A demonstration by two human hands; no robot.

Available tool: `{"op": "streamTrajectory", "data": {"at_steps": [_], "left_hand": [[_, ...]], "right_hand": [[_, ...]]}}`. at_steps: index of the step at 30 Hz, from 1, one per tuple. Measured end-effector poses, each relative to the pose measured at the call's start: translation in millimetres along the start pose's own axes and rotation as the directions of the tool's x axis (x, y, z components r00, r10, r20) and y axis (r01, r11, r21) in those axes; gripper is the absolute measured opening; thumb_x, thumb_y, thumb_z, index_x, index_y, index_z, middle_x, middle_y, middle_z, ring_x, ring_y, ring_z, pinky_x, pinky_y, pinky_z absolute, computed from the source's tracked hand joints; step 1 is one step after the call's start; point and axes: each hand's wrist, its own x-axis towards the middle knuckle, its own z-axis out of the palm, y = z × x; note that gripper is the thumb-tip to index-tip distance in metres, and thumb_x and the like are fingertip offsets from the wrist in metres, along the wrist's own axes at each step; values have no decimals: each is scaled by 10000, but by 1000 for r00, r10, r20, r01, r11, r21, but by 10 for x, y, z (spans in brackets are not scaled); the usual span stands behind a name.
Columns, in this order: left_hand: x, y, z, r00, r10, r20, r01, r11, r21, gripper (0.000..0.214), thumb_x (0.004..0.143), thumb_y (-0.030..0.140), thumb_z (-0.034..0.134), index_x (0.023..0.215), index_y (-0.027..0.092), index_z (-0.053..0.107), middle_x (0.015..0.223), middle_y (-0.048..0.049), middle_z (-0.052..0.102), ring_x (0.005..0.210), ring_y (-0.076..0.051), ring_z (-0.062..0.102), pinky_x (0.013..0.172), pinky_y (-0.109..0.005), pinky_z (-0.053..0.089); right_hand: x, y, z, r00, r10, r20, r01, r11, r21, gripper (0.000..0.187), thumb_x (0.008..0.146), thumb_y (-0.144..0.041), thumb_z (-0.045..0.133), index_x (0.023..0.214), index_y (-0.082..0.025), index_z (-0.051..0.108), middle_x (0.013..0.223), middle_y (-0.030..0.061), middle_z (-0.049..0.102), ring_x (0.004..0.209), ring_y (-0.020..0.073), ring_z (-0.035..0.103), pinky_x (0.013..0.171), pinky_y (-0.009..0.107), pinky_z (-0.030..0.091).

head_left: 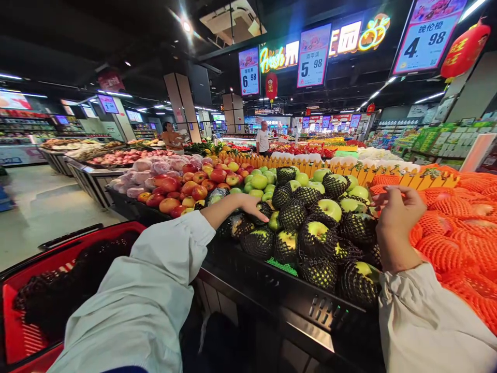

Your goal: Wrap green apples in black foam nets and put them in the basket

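My left hand (251, 205) reaches over the fruit display with its fingers stretched out, fingertips beside a green apple (274, 221) and the dark netted fruit around it. Nothing shows in its grasp. My right hand (399, 223) is raised at the right side of the green apples, its fingers curled in toward the thumb. Whether something small is pinched there I cannot make out. Between my hands lie several green apples in black foam nets, such as a netted apple (318, 237) at the front. Bare green apples (259, 181) are heaped behind my left hand.
Red apples (190, 189) and bagged pink fruit (145, 173) lie to the left. Orange-netted fruit (466, 243) fills the right side. A red basket (11, 290) holding black nets stands at lower left. The black display edge (287, 305) runs in front. Two people stand farther back.
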Motion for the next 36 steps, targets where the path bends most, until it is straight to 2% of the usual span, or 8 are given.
{"op": "streamTrajectory", "data": {"at_steps": [4, 9, 15, 18, 21, 24, 26, 36], "left_hand": [[-22, 55, 153, 989, -140, -45, 146, 977, 156, 1033, 582, 728, 776, 1399, 150, 518, 1425, -199, 607, 1267, -393, 605, 1052, -436, 493], [19, 73, 235, 981, -127, -145, 157, 962, 222, 880, 629, 601, 796, 1335, 148, 528, 1345, -188, 645, 1237, -399, 623, 1019, -457, 517], [-12, 29, 4, 949, -114, -295, 181, 961, 209, 988, 587, 460, 867, 1426, 179, 428, 1460, -216, 509, 1226, -422, 608, 1003, -465, 520], [-17, 52, -227, 890, -145, -433, 256, 943, 211, 1022, 578, 395, 897, 1440, 162, 402, 1475, -243, 452, 1271, -460, 560, 1030, -497, 493], [71, 147, -446, 781, -172, -601, 321, 935, 151, 1001, 599, 323, 910, 1437, 161, 387, 1483, -250, 418, 1315, -462, 509, 1064, -491, 457], [312, 308, -596, 648, -187, -738, 287, 958, 9, 980, 629, 354, 907, 1430, 162, 375, 1492, -234, 408, 1334, -432, 489, 1089, -452, 430], [555, 437, -647, 614, -229, -755, 226, 968, -111, 977, 642, 425, 895, 1426, 168, 372, 1479, -217, 437, 1314, -399, 516, 1078, -429, 438], [1690, 898, -591, 837, -271, -475, 128, 941, -313, 1037, 654, 627, 792, 1473, 149, 371, 1505, -232, 519, 1356, -385, 534, 1052, -401, 470]], "right_hand": [[6, -9, 4, 1000, 8, -1, -8, 1000, -8, 61, 644, -165, 577, 683, -189, 617, 452, -33, 588, 384, 130, 522, 385, 223, 371], [2, -11, -1, 1000, 4, 0, -4, 1000, -14, 68, 616, -190, 585, 674, -198, 619, 451, -37, 594, 381, 130, 509, 383, 231, 373], [-15, -20, 0, 1000, 4, 16, -3, 1000, -7, 76, 619, -206, 610, 690, -199, 638, 453, -38, 594, 385, 142, 513, 407, 272, 406], [-23, -30, 1, 1000, 5, 27, -5, 1000, -11, 64, 626, -216, 620, 689, -208, 632, 446, -44, 598, 370, 140, 497, 395, 267, 358], [-27, -35, -2, 999, 8, 38, -7, 1000, -15, 67, 621, -237, 637, 684, -218, 625, 441, -49, 603, 365, 145, 494, 390, 270, 357], [-30, -42, -7, 999, 19, 39, -18, 1000, -17, 80, 622, -255, 649, 689, -217, 628, 446, -51, 610, 357, 141, 480, 391, 274, 374], [-32, -50, -11, 999, 25, 31, -25, 1000, -18, 90, 629, -267, 654, 696, -215, 627, 449, -53, 610, 365, 140, 493, 393, 266, 374], [-28, -37, -43, 998, 42, 55, -40, 999, -34, 138, 661, -316, 674, 725, -205, 622, 471, -66, 617, 393, 125, 535, 408, 227, 400]]}}
